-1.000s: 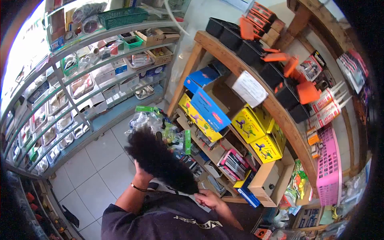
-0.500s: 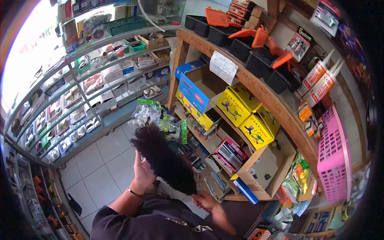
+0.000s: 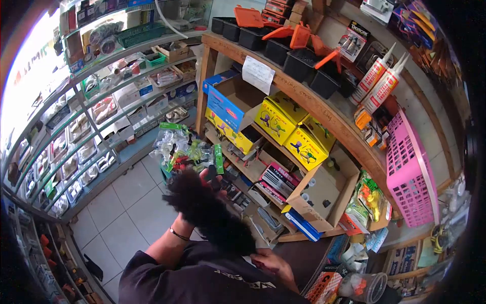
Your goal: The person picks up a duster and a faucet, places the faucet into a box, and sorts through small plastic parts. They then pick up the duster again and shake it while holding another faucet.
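Observation:
A fluffy black duster (image 3: 210,215) lies slantwise across the front of my body. My right hand (image 3: 271,262) is closed round its reddish handle at the lower right end. My left hand (image 3: 218,185) is behind the upper part of the duster, which hides the palm; its fingertips show past the far side, slightly apart. A dark band circles the left wrist. Just beyond the duster hang clear plastic packets (image 3: 177,144) with green labels.
Wire-fronted shelves (image 3: 76,81) of small goods stand at the left. A wooden shelf (image 3: 304,101) holds black bins (image 3: 276,52), yellow boxes (image 3: 306,147) and an open carton (image 3: 324,195). A pink basket (image 3: 412,177) is at the right. White tiles (image 3: 126,190) cover the floor.
The view has shifted, moving the shelves left and up in it. My left hand has gone from beside the duster to behind it, with its fingertips showing beyond. My right hand keeps its hold.

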### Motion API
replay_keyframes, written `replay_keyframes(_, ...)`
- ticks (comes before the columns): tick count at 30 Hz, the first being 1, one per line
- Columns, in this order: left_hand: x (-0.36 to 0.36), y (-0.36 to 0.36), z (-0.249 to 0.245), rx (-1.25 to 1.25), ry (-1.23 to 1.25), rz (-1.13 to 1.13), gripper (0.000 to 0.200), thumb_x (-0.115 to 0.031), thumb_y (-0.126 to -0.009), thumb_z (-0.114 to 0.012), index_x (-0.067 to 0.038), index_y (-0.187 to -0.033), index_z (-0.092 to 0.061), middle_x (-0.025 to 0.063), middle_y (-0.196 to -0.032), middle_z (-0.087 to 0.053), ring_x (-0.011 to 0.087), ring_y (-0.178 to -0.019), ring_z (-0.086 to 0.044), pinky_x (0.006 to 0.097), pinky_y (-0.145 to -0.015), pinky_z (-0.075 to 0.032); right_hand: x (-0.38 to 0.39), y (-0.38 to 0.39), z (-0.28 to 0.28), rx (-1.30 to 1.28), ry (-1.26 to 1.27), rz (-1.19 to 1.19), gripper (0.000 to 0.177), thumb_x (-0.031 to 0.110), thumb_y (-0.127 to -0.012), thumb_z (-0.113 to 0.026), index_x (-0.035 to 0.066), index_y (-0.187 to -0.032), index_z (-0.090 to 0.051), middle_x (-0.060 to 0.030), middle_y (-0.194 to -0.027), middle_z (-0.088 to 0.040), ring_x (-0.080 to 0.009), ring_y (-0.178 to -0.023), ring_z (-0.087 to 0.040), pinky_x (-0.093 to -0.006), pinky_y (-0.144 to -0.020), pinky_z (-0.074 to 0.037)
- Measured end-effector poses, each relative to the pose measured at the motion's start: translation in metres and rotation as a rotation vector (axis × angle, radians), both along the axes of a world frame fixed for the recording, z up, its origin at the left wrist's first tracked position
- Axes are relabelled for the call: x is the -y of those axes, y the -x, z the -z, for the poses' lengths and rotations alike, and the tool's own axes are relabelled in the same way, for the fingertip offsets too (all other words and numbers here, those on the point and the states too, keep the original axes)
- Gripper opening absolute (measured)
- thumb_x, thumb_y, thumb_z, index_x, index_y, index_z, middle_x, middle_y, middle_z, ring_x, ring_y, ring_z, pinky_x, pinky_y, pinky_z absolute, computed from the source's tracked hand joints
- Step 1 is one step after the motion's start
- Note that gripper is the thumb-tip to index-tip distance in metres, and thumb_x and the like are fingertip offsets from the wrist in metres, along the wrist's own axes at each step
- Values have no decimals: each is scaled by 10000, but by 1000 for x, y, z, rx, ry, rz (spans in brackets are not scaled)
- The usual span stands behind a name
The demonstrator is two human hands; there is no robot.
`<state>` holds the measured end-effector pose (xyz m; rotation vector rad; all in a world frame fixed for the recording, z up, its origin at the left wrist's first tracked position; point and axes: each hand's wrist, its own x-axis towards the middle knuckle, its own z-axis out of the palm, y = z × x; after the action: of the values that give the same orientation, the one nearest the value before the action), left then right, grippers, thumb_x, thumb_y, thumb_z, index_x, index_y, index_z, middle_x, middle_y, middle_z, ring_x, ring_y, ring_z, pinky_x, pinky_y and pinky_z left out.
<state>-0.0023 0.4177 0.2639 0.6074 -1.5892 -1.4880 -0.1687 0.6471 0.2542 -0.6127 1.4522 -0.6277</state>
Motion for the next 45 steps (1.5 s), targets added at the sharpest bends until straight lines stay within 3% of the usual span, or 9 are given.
replay_keyframes(2,0,-7,5,-988,-891,559,579,-476,-863,-321,-71,-1275,-366,176,-1272,-401,369,-1084,-444,464,-928,-354,-8,5,29,-50,149,36,252,216,-865,-504,55,-671,-499,-13,-559,-459,-82,-458,-411,-218,-405,-313)
replay_keyframes(6,1,-17,16,-906,-1085,256,744,-621,-827,-256,-58,-1310,-317,141,-1327,-346,329,-1183,-359,447,-995,-259,4,10,30,85,100,165,284,265,-864,-525,53,-676,-496,-8,-535,-440,-82,-433,-401,-240,-403,-294)
replay_keyframes(17,-5,-51,12,-957,-926,109,733,-624,-825,-276,-78,-1312,-306,114,-1321,-363,295,-1211,-340,420,-1024,-220,33,18,40,134,3,17,205,218,-861,-522,56,-737,-498,-12,-594,-479,-70,-473,-408,-211,-402,-293)
replay_keyframes(22,14,-62,39,-1115,-678,556,669,-578,-852,-264,-91,-1305,-332,127,-1334,-338,297,-1202,-349,457,-1013,-230,53,13,13,18,-12,-231,273,251,-876,-506,53,-689,-483,-4,-539,-436,-82,-444,-394,-237,-401,-295)
replay_keyframes(23,18,-66,49,-927,-584,369,626,-538,-860,-315,-108,-1315,-312,133,-1319,-357,332,-1176,-375,497,-982,-272,54,14,22,-16,56,-227,281,249,-877,-506,51,-679,-478,-3,-539,-436,-86,-447,-393,-243,-404,-295)
replay_keyframes(27,8,-77,1,-1282,-1138,99,608,-469,-850,-417,-156,-1342,-246,139,-1314,-356,387,-1116,-423,550,-906,-344,66,-16,-5,36,50,-119,288,243,-873,-508,57,-656,-474,4,-529,-428,-83,-444,-384,-243,-410,-297)
replay_keyframes(31,22,-93,20,-1034,-633,398,608,-507,-847,-377,-59,-1258,-390,129,-1270,-416,296,-1174,-383,417,-1007,-265,78,-20,5,15,27,-233,263,253,-847,-538,64,-668,-499,1,-541,-456,-69,-437,-402,-213,-393,-300)
replay_keyframes(34,11,-98,7,-1046,-846,-51,608,-516,-841,-381,-70,-1253,-395,125,-1275,-414,307,-1160,-395,433,-1000,-275,79,-27,7,-6,65,-182,246,235,-856,-528,51,-694,-504,4,-546,-455,-72,-443,-408,-213,-391,-301)
replay_keyframes(45,18,-88,-12,-999,-860,183,669,-553,-838,-333,-82,-1311,-289,135,-1310,-361,290,-1231,-310,437,-1027,-208,62,-29,4,13,70,-31,288,258,-878,-496,54,-675,-496,9,-526,-431,-76,-439,-395,-237,-400,-309)
